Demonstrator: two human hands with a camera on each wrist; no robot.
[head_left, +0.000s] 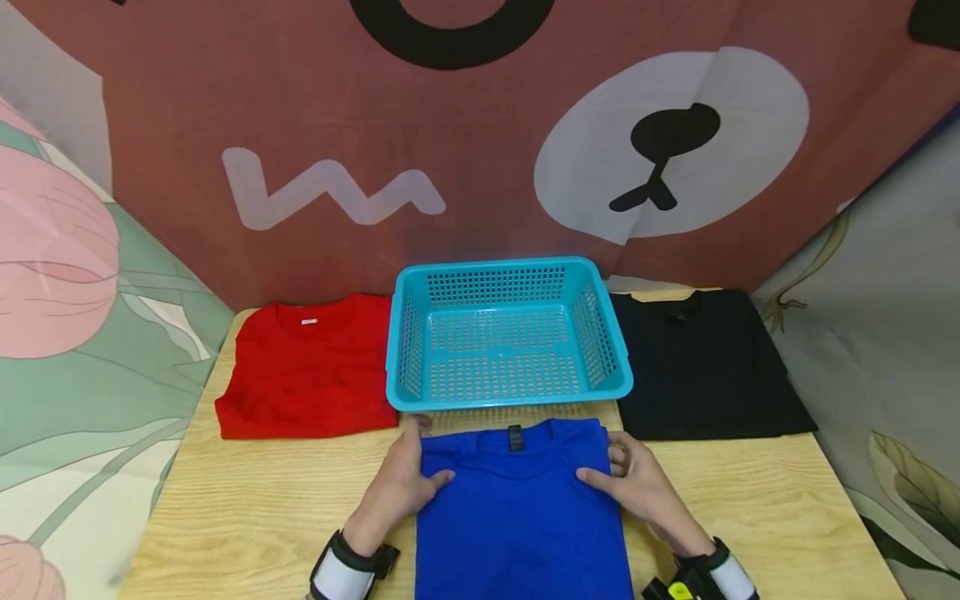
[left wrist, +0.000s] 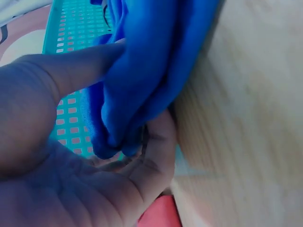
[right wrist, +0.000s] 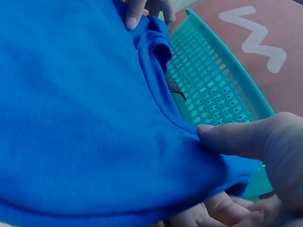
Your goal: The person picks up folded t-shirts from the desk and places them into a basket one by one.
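A folded blue T-shirt (head_left: 521,517) lies in front of the basket, its neckline and dark label toward the back. My left hand (head_left: 405,479) grips its far left edge, thumb on top and fingers underneath. In the left wrist view the folded layers of the blue T-shirt (left wrist: 147,71) sit between thumb and fingers of the left hand (left wrist: 94,142). At the far right edge, my right hand (head_left: 637,479) pinches the shirt the same way. The right wrist view shows the thumb of the right hand (right wrist: 246,142) pressing on the cloth near the collar.
Just behind the shirt stands a turquoise plastic basket (head_left: 510,402) with nothing in it. A folded red T-shirt (head_left: 315,375) lies to its left and a folded black T-shirt (head_left: 708,367) to its right. All rest on a wooden table (head_left: 247,517) against a printed brown cloth (head_left: 487,133).
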